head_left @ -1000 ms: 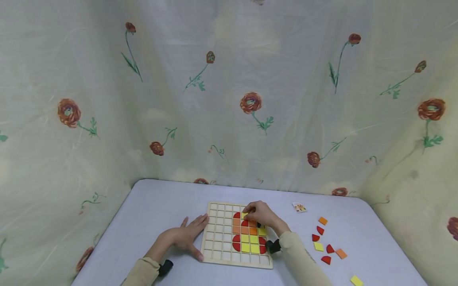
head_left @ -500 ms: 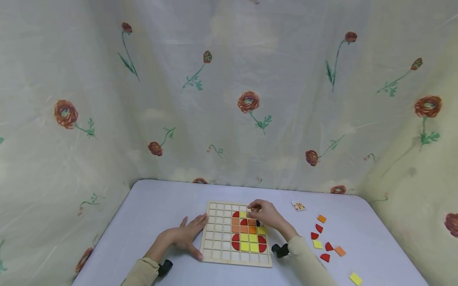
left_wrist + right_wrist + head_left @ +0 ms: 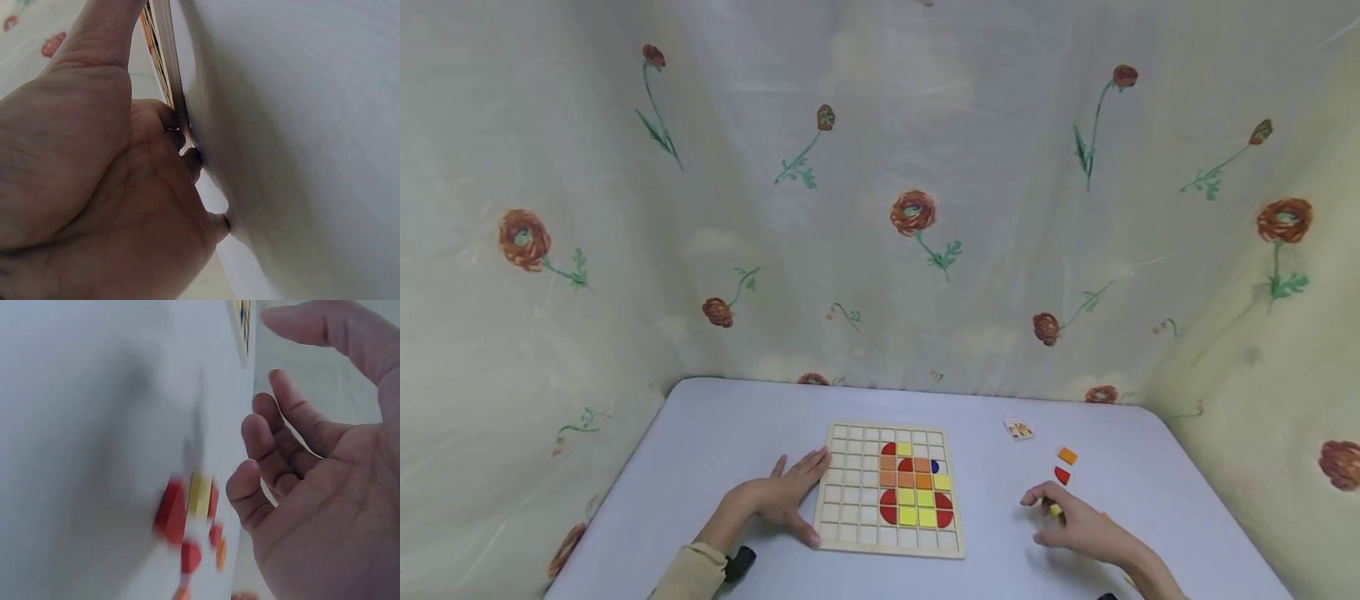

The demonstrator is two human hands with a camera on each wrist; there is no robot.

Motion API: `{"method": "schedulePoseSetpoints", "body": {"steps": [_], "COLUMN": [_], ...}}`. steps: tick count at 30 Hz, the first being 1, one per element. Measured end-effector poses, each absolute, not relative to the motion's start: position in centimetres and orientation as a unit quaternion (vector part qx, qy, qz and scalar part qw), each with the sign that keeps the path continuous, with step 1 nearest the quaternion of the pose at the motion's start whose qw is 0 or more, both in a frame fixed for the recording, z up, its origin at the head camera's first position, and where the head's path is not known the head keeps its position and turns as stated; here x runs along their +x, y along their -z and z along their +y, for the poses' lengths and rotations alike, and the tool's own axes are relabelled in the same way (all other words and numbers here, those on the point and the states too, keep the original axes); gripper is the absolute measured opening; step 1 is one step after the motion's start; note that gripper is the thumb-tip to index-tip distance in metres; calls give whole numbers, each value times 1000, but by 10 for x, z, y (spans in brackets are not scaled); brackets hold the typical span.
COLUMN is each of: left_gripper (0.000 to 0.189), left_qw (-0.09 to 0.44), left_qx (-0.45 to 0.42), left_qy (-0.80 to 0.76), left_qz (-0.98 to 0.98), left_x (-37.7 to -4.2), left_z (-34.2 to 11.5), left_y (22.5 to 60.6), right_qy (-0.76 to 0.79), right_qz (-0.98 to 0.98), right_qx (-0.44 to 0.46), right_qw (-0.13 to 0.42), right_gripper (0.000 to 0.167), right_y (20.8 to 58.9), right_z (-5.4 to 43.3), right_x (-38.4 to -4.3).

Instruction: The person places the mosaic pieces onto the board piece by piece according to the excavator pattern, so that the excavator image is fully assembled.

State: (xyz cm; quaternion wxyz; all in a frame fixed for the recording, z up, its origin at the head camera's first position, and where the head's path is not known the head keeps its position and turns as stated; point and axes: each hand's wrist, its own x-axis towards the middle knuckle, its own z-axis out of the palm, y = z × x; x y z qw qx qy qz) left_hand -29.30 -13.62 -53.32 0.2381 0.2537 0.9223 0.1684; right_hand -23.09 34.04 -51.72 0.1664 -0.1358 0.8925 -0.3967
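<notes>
A wooden grid board (image 3: 850, 511) lies on the table, with red, yellow and orange pieces and one blue piece set in its cells, mostly toward its right half. My left hand (image 3: 782, 493) rests at the board's left edge, fingers spread, thumb at the near corner; the left wrist view shows fingertips against the side of the frame. To the right of the board, my right hand (image 3: 1078, 527) hovers over the loose pieces with fingers loosely bent and nothing between them. Beneath it lie a yellow square (image 3: 200, 495) and a red quarter-circle piece (image 3: 170, 511), blurred.
A small printed card (image 3: 1019, 429) lies beyond the right hand. Nearby are a loose orange square (image 3: 1067, 456) and a red quarter-circle (image 3: 1062, 475); other loose pieces are partly covered by the right hand. A flowered curtain (image 3: 850, 250) surrounds the table's back and sides.
My right hand has left the upper right of the board and moved right over the loose pieces. The blue piece now shows fully. My left hand stays at the board's edge.
</notes>
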Motion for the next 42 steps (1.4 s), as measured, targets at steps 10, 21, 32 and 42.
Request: {"method": "schedulePoseSetpoints", "body": {"steps": [10,21,32,42], "left_gripper": [129,129,129,129], "left_qw": [235,237,235,237], "left_qx": [256,254,255,259], "left_qy": [-175,-176,-175,-174], "left_qz": [921,921,921,920], "left_x": [-293,-291,-291,-291], "left_z": [-139,-136,-136,-136], "left_y": [533,532,531,530], "right_qy": [364,313,319,336], "right_qz": [916,946,942,939], "right_qx": [-64,-13,30,-47], "right_qw": [159,82,98,56], "right_gripper": [41,23,27,24], "right_y": [531,540,541,539], "right_z": [395,382,377,343], "right_x": [-216,-217,-216,-236]}}
